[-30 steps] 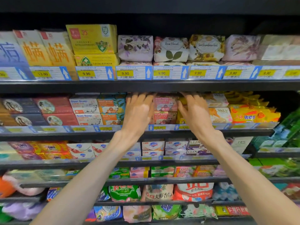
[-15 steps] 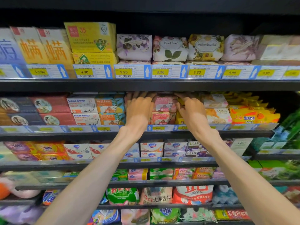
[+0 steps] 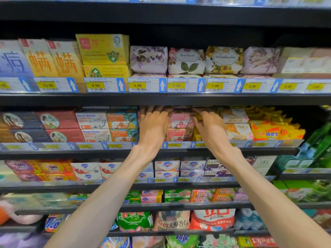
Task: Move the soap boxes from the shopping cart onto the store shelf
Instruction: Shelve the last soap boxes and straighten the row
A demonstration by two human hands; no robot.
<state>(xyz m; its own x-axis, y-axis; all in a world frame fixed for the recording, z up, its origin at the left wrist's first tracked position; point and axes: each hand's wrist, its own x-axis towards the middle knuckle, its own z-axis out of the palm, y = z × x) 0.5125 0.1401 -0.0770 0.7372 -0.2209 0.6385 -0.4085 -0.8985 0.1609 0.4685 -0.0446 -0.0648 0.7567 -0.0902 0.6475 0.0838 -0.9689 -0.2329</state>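
At frame centre, the left hand [image 3: 153, 126] and right hand [image 3: 211, 129] flank 2 stacked pink Goat Soap boxes [image 3: 180, 126]. Fingers reach flat into the shelf [image 3: 89, 152], apparently squaring the stack; neither visibly grips.

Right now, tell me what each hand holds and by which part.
Cannot tell. Both hands, left and right, reach in beside the pink soap boxes; their fingertips vanish under the shelf above, so no grip shows.

upper middle: floral-wrapped soap bars [image 3: 186, 60] in a row above yellow price tags [image 3: 137, 85] | upper left: yellow boxes [image 3: 103, 50] stacked | right middle: orange packets [image 3: 268, 133] | bottom centre: red detergent bag [image 3: 212, 220], green bag [image 3: 135, 221]
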